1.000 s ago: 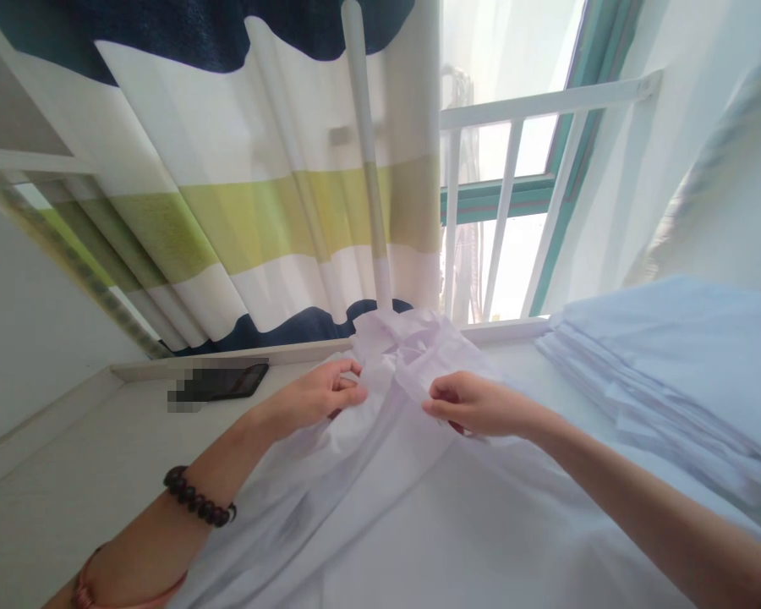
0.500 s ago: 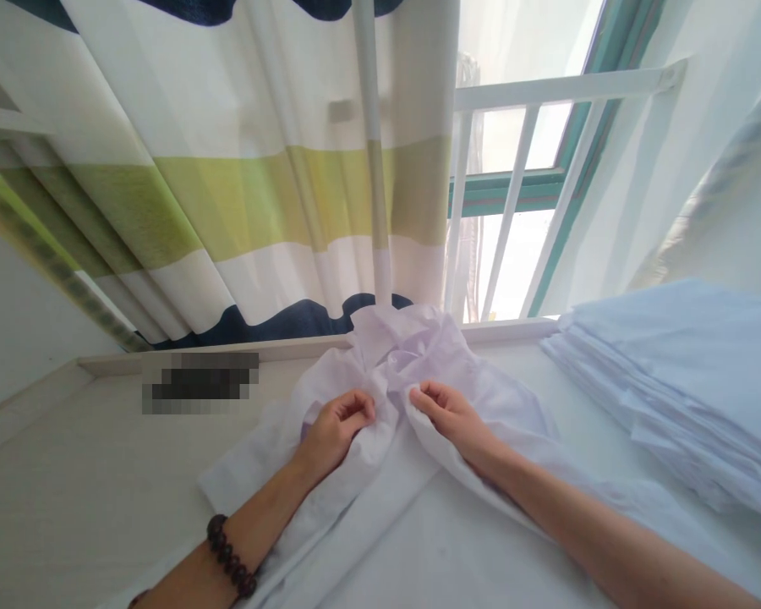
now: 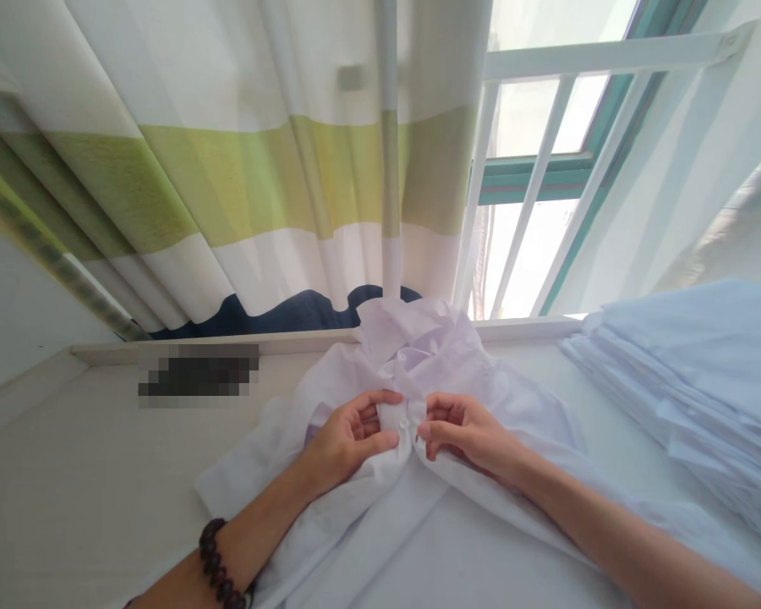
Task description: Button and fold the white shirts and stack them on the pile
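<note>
A pale white-lilac garment (image 3: 482, 541) lies spread on the light surface, its gathered part bunched up near the back edge. My left hand (image 3: 355, 436), with a dark beaded bracelet at the wrist, holds one edge of the cloth between thumb and fingers. Opposite it, my right hand (image 3: 466, 431) pinches the other edge, fingers curled. A narrow strip of the fabric with what looks like a small button shows between the two hands. Parts of the cloth under my fingers are hidden.
Folded pale cloths (image 3: 703, 381) are stacked at the right. A pixelated dark object (image 3: 196, 372) lies at the back left. Behind the raised rim (image 3: 292, 342) hang striped curtains (image 3: 228, 186), beside white railings (image 3: 545, 169) and a window.
My thumbs and fingers have spread wider along the cloth edges, and the strip between them shows more. The whole view has shifted slightly.
</note>
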`<move>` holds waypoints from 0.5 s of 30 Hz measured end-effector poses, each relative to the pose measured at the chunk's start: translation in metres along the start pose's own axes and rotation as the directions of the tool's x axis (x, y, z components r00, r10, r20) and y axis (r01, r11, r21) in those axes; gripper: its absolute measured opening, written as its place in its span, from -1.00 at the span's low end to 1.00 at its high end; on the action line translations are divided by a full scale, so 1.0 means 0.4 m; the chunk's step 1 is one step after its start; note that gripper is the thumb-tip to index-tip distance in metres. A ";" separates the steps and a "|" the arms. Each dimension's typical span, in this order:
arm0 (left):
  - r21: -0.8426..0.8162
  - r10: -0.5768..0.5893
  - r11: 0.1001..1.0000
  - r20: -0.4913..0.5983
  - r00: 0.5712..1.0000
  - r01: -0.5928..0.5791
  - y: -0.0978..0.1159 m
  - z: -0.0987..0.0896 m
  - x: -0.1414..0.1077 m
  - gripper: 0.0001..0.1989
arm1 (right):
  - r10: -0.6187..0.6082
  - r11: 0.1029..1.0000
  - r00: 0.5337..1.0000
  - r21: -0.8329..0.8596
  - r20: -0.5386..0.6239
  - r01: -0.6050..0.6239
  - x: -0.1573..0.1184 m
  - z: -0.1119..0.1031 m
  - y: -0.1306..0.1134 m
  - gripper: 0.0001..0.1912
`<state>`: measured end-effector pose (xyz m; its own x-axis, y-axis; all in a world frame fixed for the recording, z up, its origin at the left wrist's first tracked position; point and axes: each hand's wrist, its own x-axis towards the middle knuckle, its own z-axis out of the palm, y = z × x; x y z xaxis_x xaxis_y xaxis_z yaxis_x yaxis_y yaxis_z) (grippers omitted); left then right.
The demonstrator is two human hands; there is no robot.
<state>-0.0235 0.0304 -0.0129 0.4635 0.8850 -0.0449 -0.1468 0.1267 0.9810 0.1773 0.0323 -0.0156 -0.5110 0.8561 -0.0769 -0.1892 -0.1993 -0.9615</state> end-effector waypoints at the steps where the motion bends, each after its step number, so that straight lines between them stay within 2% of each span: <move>1: 0.002 0.005 1.000 -0.002 1.000 -0.005 0.001 0.001 -0.002 -0.53 | -0.006 1.000 1.000 -0.002 0.005 0.006 0.000 0.001 -0.001 -0.69; 7: 0.174 0.010 0.985 -0.065 0.998 0.002 0.000 0.002 -0.009 -0.69 | -0.049 0.997 0.998 -0.057 -0.036 0.046 -0.005 0.012 -0.005 -0.69; 11: 0.315 -0.007 0.948 -0.098 0.995 0.037 -0.003 0.004 -0.011 -0.71 | -0.057 0.995 0.995 -0.091 -0.080 0.050 -0.003 0.017 -0.006 -0.67; 15: 0.360 0.005 0.932 -0.138 0.990 0.046 -0.007 0.004 -0.012 -0.73 | -0.067 0.994 0.995 -0.097 -0.079 0.059 0.000 0.015 -0.005 -0.66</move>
<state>-0.0240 0.0250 -0.0152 0.3377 0.9389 -0.0659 0.1986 -0.0026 0.9801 0.1727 0.0300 -0.0121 -0.4295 0.9025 -0.0330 -0.1366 -0.1011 -0.9855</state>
